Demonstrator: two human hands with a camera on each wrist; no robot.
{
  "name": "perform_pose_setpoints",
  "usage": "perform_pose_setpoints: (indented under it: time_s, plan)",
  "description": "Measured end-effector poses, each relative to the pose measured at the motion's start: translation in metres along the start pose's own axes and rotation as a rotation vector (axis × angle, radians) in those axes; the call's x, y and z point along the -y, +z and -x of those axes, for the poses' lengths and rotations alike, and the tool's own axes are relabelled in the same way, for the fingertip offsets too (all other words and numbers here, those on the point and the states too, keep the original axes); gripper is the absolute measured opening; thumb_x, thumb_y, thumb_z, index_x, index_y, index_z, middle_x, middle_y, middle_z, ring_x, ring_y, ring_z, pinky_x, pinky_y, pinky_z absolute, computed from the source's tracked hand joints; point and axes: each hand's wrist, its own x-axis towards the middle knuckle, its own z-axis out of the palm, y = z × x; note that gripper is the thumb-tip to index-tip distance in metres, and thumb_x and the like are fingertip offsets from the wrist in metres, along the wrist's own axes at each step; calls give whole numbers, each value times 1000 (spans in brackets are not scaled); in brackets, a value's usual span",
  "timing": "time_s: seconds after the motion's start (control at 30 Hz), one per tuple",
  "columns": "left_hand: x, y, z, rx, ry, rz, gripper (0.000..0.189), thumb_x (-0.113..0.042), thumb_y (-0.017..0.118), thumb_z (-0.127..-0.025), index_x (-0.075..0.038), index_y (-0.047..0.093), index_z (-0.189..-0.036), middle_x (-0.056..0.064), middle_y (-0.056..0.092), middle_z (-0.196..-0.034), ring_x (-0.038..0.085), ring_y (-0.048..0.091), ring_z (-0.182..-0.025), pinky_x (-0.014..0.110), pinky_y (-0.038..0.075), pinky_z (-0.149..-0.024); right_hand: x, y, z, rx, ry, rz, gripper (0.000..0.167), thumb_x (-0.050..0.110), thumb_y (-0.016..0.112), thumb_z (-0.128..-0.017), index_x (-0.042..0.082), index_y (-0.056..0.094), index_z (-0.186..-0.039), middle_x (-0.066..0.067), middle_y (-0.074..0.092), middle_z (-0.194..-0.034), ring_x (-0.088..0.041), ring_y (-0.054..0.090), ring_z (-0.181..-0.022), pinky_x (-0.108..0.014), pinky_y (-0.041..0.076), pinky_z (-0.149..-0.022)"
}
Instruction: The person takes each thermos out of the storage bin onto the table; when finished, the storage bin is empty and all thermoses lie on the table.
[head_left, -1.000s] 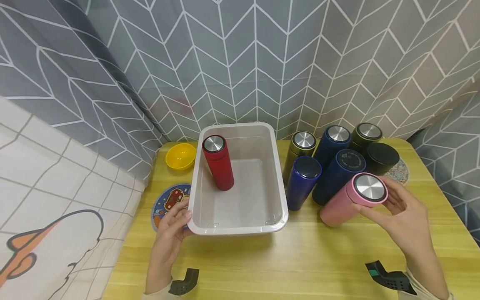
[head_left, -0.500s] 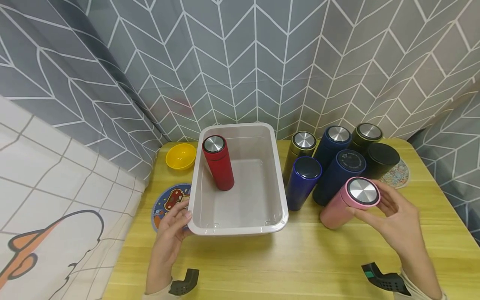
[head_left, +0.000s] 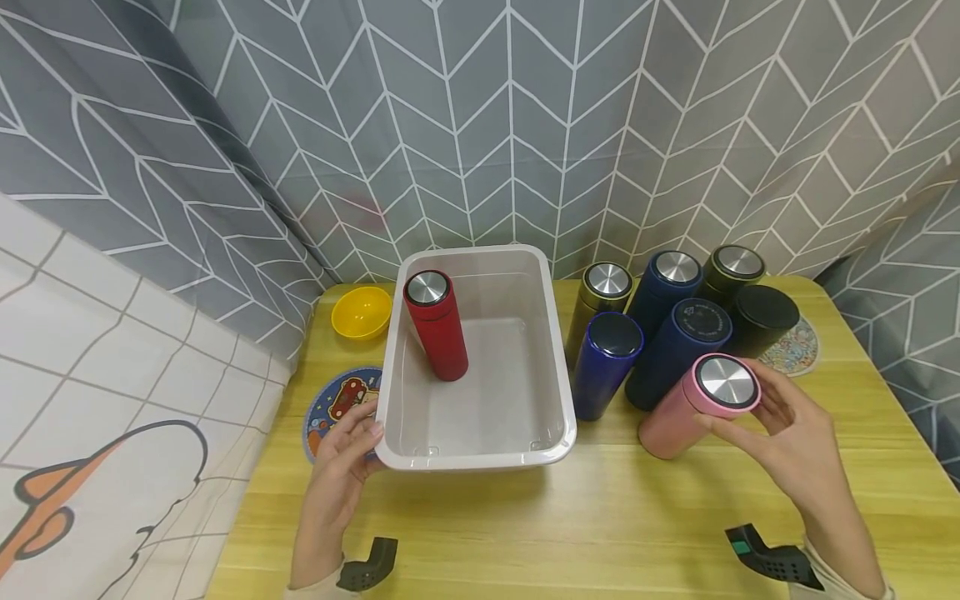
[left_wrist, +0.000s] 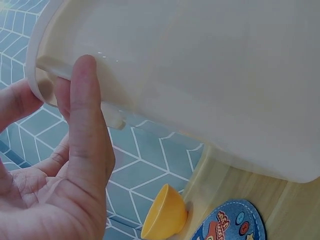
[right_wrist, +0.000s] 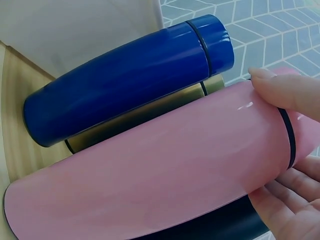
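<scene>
My right hand (head_left: 802,442) grips a pink vacuum flask (head_left: 675,421) around its upper end, just below the steel-topped lid. In the right wrist view the pink flask (right_wrist: 150,165) lies across the picture, thumb on one side and fingers on the other. With my left hand (head_left: 337,471) I hold a pale plastic bin (head_left: 480,460) by its near left corner. The left wrist view shows fingers (left_wrist: 86,95) against the bin's outer wall and the thumb at its rim. Inside the bin a red flask (head_left: 442,337) stands upright towards the left.
Several flasks crowd right of the bin: a glossy blue one (head_left: 603,371), an olive one (head_left: 588,321), a dark blue one (head_left: 678,354) and a black-lidded one (head_left: 763,312) among them. A yellow bowl (head_left: 362,313) and a round blue mat (head_left: 321,417) lie left. A patterned curtain (head_left: 480,125) hangs behind.
Over the first half second my right hand shifted slightly left and nearer me, bringing the pink flask more upright. Since then it has barely moved. Left hand and bin stay in place.
</scene>
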Motion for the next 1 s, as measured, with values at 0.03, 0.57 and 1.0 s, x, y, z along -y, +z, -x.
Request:
perform_pose_setpoints:
  time_s: [0.03,0.57,1.0]
  plan:
    - [0,0,0,-2,-1,-4,36,3,43,-102,-16,61,-127,-5,70,-97,6,69,-87,23,62,-70,0,0,0,7,-1,-1,82,7,86,-77,14,47,-149,24,53,-126,20,50,-111,5,41,-90]
    - [-5,0,-1,-6,-8,-13,39,4,44,-101,-18,64,-127,-5,72,-96,7,70,-87,25,62,-72,16,-10,-9,53,-191,-11,85,-10,83,-72,9,48,-148,25,55,-134,16,51,-120,4,39,-96]
    - [-5,-3,0,-15,-7,-8,40,4,44,-102,-19,66,-126,-7,71,-94,5,68,-84,23,61,-70,75,-12,-11,-16,-341,-162,78,-25,77,-67,-3,55,-139,3,62,-140,-1,54,-133,-7,39,-109]
